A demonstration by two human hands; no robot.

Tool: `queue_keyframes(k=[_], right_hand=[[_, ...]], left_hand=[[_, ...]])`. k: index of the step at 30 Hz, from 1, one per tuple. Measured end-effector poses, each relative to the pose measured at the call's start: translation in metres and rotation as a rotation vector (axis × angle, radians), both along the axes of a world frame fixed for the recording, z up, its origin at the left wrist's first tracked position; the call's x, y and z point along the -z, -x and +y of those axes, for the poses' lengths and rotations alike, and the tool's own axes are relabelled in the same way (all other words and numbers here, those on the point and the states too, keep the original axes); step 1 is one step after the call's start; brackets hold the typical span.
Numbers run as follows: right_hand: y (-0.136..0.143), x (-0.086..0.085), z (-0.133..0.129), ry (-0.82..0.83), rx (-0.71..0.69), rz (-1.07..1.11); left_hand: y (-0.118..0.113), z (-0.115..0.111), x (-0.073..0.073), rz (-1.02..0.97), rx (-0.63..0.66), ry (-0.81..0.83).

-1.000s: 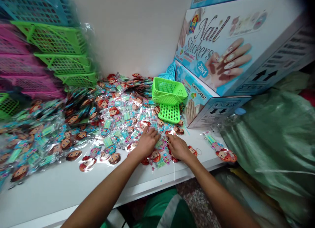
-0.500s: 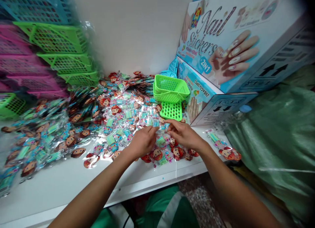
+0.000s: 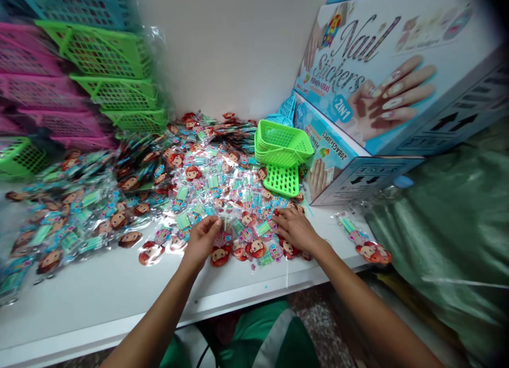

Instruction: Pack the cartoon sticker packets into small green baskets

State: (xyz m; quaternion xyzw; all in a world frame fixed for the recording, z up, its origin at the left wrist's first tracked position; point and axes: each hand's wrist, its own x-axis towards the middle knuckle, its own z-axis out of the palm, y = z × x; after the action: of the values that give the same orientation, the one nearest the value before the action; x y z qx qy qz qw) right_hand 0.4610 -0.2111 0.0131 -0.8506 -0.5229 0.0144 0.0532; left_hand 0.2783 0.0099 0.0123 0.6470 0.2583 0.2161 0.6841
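Observation:
Small clear plastic packets (image 3: 193,173) with red-haired cartoon heads and pale green sticks inside cover the white table. My left hand (image 3: 202,239) is closed in a pinch at the near edge of the pile, thumb and forefinger at the top of one clear packet (image 3: 220,255) whose cartoon head hangs below the fingers. To the right, my right hand (image 3: 295,229) lies palm down with fingers apart over several packets, touching them and partly covering them. Just beyond it is a green perforated basket piece (image 3: 281,181).
Nested green baskets (image 3: 282,145) stand behind the pile. At right are printed cardboard boxes (image 3: 369,76), a bottle with a blue cap (image 3: 403,182), a lone packet (image 3: 363,239) and green sheeting (image 3: 445,235). Stacked green baskets (image 3: 115,92) and pink baskets (image 3: 43,95) rise at left.
My hands, close together half a second ago, have moved apart. The left has drawn left and toward me, pinching a packet; the right has flattened onto the packets. The view shifted slightly.

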Motion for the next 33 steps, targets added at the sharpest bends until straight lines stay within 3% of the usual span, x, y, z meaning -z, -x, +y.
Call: queue_keyframes(k=[3, 9, 15, 18, 22, 27, 30, 33], right_hand=[[0.001, 0.007, -0.01, -0.086, 0.018, 0.003], [-0.001, 0.013, -0.023, -0.183, 0.204, 0.019], [0.027, 0.001, -0.01, -0.004, 0.034, -0.028], [0.029, -0.005, -0.002, 0.045, 0.018, -0.031], [-0.003, -0.01, 0.018, 0.104, 0.046, -0.09], [-0.034, -0.01, 0.042, 0.146, -0.034, -0.053], [-0.028, -0.01, 0.035, 0.134, 0.012, -0.022], [-0.021, -0.008, 0.01, 0.104, 0.159, 0.019]], left_hand=[[-0.002, 0.007, 0.006, 0.014, -0.066, 0.006], [-0.007, 0.016, 0.009, 0.04, -0.096, 0.029], [-0.009, 0.018, 0.008, 0.051, -0.109, 0.113], [-0.006, 0.018, 0.005, 0.051, -0.101, 0.157], [-0.004, 0.014, -0.005, 0.031, -0.05, 0.262], [0.004, 0.009, -0.017, 0.008, 0.025, 0.385], [0.009, 0.005, -0.021, 0.031, 0.074, 0.349], [0.01, 0.0, -0.022, 0.066, 0.176, 0.289]])
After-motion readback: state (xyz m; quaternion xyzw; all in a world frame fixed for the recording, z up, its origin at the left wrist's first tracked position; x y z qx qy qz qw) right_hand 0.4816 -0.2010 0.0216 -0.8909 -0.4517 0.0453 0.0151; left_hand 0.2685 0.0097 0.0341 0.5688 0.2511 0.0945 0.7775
